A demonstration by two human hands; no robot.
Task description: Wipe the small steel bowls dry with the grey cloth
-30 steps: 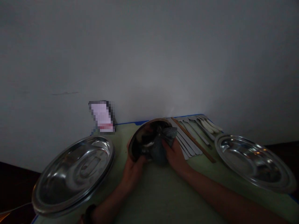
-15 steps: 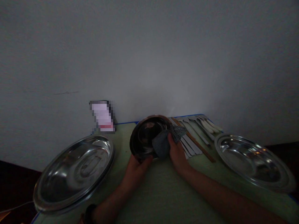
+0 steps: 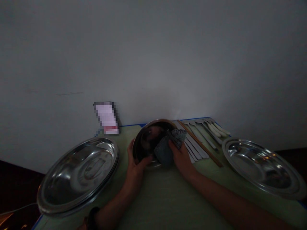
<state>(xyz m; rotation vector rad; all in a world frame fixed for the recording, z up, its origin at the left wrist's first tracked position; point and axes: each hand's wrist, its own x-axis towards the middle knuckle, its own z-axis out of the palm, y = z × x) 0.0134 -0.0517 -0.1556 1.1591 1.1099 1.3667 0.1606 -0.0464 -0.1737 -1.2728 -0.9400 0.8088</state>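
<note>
A steel bowl (image 3: 146, 140) is tilted up toward me at the middle of the table. My left hand (image 3: 135, 167) grips its near left rim, thumb inside. My right hand (image 3: 181, 158) is closed on a grey checked cloth (image 3: 168, 147) that is pressed against the bowl's right inner side and rim.
A stack of large steel plates (image 3: 79, 174) lies at the left, one large steel plate (image 3: 261, 166) at the right. Spoons, flat utensils and wooden chopsticks (image 3: 201, 145) lie in a row behind the bowl. A small blurred card (image 3: 106, 118) leans on the grey wall. The table has a pale green mat (image 3: 165, 198).
The bowl has been turned in my left hand while the cloth has shifted along its right inner side. My left hand has slid further up the left rim.
</note>
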